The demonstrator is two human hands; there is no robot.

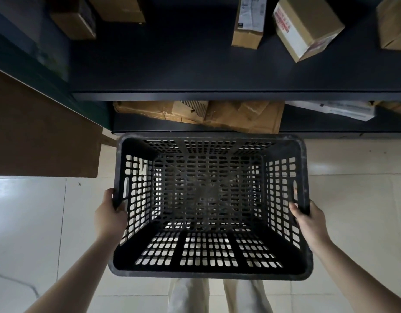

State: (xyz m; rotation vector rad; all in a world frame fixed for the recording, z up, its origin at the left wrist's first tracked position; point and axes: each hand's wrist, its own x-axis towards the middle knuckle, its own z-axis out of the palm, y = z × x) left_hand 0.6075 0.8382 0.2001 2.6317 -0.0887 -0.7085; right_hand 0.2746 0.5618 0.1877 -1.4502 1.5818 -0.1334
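Note:
A black plastic crate [212, 136] with perforated walls and floor hangs in front of me above the pale tiled floor, and nothing lies inside it. My left hand [109, 213] grips its left rim, thumb inside the wall just below the handle slot. My right hand [307, 219] grips the right rim the same way, fingers curled over the edge. The crate's far rim sits close to the lower shelf of a dark rack.
A dark metal rack [217, 96] stands ahead. Its upper shelf holds several cardboard boxes [305, 26]; flattened cardboard [217, 116] and a white parcel [343, 109] lie on the lower shelf. A large brown carton [37, 136] stands at the left. My trouser legs [217, 297] show below the crate.

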